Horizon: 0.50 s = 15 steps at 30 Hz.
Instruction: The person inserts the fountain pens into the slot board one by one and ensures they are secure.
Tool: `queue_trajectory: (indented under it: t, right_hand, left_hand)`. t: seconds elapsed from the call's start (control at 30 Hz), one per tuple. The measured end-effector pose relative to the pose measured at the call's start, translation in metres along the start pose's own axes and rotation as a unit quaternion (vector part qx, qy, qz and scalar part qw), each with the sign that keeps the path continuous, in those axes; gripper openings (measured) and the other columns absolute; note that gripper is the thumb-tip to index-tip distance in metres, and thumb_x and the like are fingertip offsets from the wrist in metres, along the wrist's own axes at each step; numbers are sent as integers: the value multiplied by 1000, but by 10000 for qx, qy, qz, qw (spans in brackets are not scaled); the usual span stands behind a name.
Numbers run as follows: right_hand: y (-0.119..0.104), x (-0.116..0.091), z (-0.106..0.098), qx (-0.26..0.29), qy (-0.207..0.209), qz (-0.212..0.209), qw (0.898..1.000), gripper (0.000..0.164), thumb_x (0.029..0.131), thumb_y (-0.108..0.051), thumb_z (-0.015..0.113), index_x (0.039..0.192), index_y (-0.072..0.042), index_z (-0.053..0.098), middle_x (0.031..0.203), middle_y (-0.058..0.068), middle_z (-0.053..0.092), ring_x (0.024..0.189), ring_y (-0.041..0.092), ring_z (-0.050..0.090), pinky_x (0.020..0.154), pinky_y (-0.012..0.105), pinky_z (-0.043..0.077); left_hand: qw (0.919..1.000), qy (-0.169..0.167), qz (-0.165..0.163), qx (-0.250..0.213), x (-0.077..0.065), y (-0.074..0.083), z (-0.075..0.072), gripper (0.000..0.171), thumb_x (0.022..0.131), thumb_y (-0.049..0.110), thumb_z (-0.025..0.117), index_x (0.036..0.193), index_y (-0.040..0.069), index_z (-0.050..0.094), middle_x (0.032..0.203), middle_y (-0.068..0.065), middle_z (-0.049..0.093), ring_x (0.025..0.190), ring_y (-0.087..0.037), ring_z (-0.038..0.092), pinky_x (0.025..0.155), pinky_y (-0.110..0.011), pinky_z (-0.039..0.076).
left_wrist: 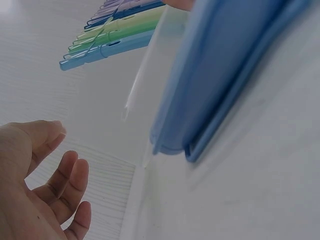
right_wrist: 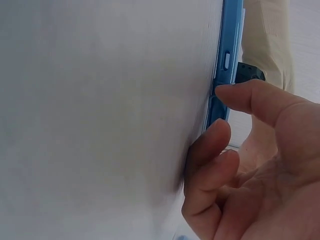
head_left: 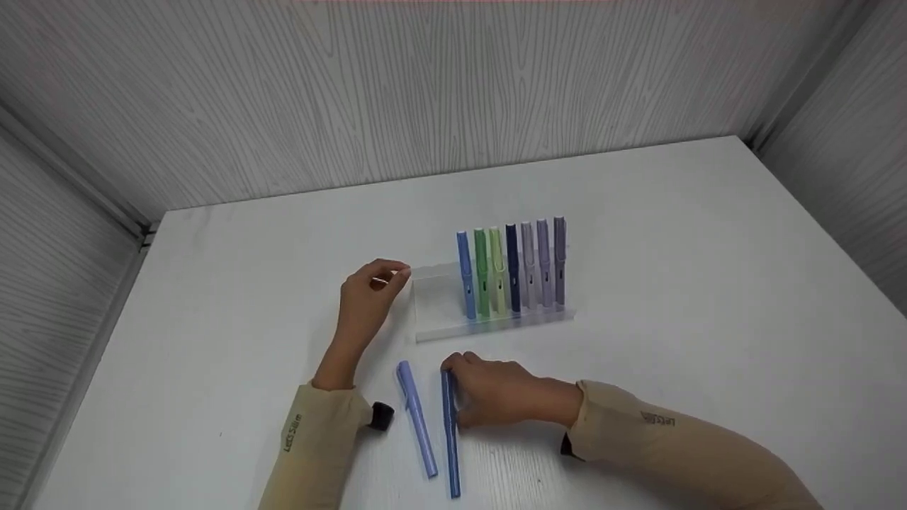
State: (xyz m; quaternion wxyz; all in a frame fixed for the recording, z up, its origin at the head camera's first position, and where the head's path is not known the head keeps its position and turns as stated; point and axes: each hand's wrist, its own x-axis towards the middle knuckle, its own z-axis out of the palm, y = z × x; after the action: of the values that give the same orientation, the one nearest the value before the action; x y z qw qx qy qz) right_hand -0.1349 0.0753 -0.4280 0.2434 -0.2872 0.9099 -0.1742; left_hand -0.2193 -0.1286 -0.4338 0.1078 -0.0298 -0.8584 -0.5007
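My left hand [head_left: 368,297] is at the back left corner of a clear pen stand [head_left: 489,327], its fingers loosely bent. Whether its fingertips touch the stand I cannot tell; the left wrist view shows nothing between them. Several capped pens stand in a row in the stand's right part, from a light blue pen [head_left: 465,273] at the left to a dark purple pen [head_left: 560,258] at the right. In front, my right hand [head_left: 496,389] holds a dark blue pen [head_left: 452,460] lying on the table, thumb on its side and fingers curled at its upper end.
A periwinkle pen [head_left: 418,421] lies on the white table [head_left: 673,283] between my forearms, left of the dark blue one. Grey wood-grain panels [head_left: 425,85] rise behind the table and at both sides.
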Motion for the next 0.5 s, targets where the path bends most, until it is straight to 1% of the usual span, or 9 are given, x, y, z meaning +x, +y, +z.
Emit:
queue_trajectory:
  t: [0.2, 0.33, 0.43, 0.5]
  right_hand:
    - [1, 0, -2, 77, 69, -67, 9999, 65, 84, -29, 74, 136, -10, 40, 112, 1, 58, 86, 11, 55, 71, 34, 48]
    - [0, 1, -4, 165, 56, 15, 9998, 67, 84, -28, 74, 138, -10, 39, 98, -3, 59, 80, 9, 53, 67, 31, 45]
    - [1, 1, -7, 311, 79, 66, 9995, 67, 84, -24, 73, 139, -13, 37, 89, -5, 58, 74, 9, 52, 62, 28, 43]
    - [2, 1, -8, 405, 115, 52, 9991, 66, 84, -20, 72, 140, -15, 35, 86, -5, 59, 71, 9, 52, 60, 28, 42]
  left_hand:
    - [10000, 18, -52, -19, 0, -1, 1, 19, 90, 28, 68, 101, 13, 74, 92, -7, 71, 81, -17, 58, 67, -26, 45]
    - [10000, 31, -22, -45, 0, -1, 1, 19, 90, 28, 69, 101, 13, 74, 91, -7, 71, 81, -17, 59, 68, -26, 45]
    - [10000, 31, -21, -77, 0, -1, 1, 19, 90, 28, 69, 101, 13, 74, 91, -7, 71, 82, -17, 59, 68, -26, 46]
    - [9999, 29, -33, -91, 1, -1, 1, 19, 90, 29, 69, 101, 13, 74, 92, -7, 71, 83, -18, 60, 69, -26, 46]
